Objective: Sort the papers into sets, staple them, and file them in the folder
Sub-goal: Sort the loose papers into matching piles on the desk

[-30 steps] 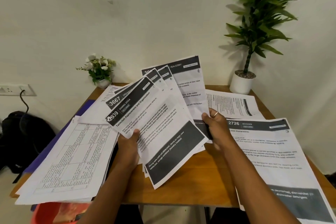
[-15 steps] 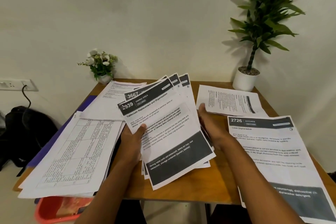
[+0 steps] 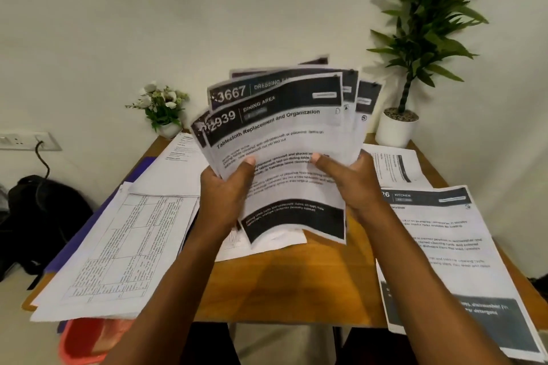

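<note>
I hold a fanned bundle of printed sheets [image 3: 284,127] upright above the wooden table [image 3: 284,284]. The front sheet reads "2939 Dining Area", with "3667" behind it. My left hand [image 3: 228,192] grips the bundle's left edge, thumb on the front page. My right hand [image 3: 353,184] grips its right edge, thumb also on the front. A pile of sheets with a printed table [image 3: 124,243] lies at the left over a purple folder [image 3: 89,225]. A "Kitchen" sheet [image 3: 453,252] lies at the right, and another page [image 3: 397,166] lies behind it.
A small white flower pot [image 3: 166,112] stands at the table's back left and a tall potted plant [image 3: 397,127] at the back right. A red basket [image 3: 86,341] sits under the table's left front. A black bag [image 3: 38,216] lies on the floor at left.
Both hands have raised the fanned bundle from near the tabletop to upright in front of me. The sheets have been drawn closer together, and my right hand moved onto the bundle's right edge.
</note>
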Demonstrator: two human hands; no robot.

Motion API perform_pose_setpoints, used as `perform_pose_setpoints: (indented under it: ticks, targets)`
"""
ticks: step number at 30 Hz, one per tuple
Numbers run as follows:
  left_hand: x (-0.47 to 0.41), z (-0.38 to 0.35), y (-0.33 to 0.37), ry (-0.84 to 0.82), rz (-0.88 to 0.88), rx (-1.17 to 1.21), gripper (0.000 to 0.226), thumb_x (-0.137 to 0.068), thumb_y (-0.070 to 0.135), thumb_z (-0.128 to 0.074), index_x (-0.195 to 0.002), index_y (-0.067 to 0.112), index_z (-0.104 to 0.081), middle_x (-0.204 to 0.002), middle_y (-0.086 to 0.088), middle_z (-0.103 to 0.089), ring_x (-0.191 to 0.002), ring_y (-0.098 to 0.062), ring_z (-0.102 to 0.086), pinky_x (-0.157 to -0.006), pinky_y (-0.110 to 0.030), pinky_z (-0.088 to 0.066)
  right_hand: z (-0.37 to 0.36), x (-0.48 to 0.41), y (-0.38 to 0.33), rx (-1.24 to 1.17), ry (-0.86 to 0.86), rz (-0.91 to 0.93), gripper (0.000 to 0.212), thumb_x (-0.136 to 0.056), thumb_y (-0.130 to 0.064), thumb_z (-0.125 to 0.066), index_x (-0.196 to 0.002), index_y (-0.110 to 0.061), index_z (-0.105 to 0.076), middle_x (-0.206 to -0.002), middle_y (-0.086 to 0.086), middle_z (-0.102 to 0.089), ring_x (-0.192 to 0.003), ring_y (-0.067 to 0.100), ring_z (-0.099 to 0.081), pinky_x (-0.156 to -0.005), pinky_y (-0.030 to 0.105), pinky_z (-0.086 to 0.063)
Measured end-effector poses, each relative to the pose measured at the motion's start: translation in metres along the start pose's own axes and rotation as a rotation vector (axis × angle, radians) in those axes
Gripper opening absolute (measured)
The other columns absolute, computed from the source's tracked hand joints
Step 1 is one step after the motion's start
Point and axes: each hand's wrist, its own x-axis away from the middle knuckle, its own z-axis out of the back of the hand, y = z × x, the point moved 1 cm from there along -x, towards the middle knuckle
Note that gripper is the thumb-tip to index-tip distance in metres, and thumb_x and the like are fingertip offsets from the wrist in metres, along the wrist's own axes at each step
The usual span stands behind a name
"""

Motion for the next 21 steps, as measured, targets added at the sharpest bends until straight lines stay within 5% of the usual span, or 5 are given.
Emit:
perform_pose_setpoints:
  ticks: [7, 21]
  targets:
    - [0.012, 0.002, 0.0, -0.131, -0.025, -0.087, 0.01, -0.096, 0.021, -0.066, -0.104, 0.026, -0.067, -0.095, 0.014, -0.079, -0.092, -0.012, -0.076, -0.068, -0.021, -0.06, 0.018, 0.014, 0.005, -0.051, 0.034, 0.024, 0.032, -0.08, -0.02, -0.079, -0.11, -0.022, -0.069, -0.104, -0.004, -0.078, -0.099, 0.018, -0.075, -0.086, 0.037, -0.061]
    - [0.021, -0.006, -0.021, -0.151, 0.118, -0.141, 0.007, -0.096, 0.027, -0.068, -0.103, 0.027, -0.068, -0.094, 0.006, -0.08, -0.086, -0.02, -0.078, -0.07, -0.034, -0.063, 0.016, 0.026, 0.048, 0.099, -0.001, -0.071, 0.031, -0.083, -0.024, -0.082, -0.108, -0.034, -0.067, -0.108, -0.008, -0.076, -0.104, 0.015, -0.072, -0.092, 0.042, -0.06]
